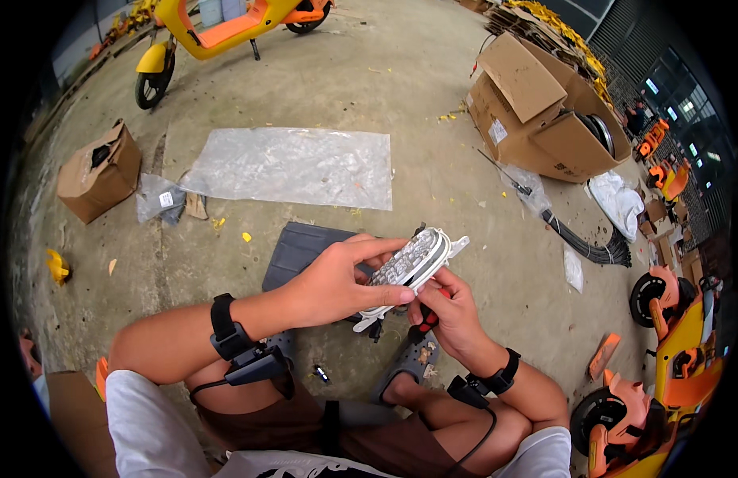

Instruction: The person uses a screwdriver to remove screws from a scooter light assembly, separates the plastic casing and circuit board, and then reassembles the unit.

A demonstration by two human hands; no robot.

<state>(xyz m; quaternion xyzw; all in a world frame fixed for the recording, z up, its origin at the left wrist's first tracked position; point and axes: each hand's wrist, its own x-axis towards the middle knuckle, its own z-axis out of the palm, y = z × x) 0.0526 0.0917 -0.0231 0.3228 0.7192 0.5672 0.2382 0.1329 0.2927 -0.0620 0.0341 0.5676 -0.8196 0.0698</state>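
My left hand (333,279) grips an oval lamp unit (409,259) with a clear, ridged face and a pale rim with mounting tabs. Its fingers lie over the far side and the thumb presses the near edge. Close beneath the lamp, my right hand (458,315) is closed around a tool with a red-and-black handle (428,320); the tool's tip is hidden. The right fingertips meet the lamp's lower edge. A dark grey flat panel (293,248) lies on the floor behind my left hand. Between my feet is a small black-and-silver piece (321,373).
A clear plastic sheet (297,167) lies ahead on the concrete. Cardboard boxes stand left (102,175) and right (536,119). A bundle of black cables (584,243) lies at right. Yellow-orange scooters stand at far left (217,36) and near right (676,350).
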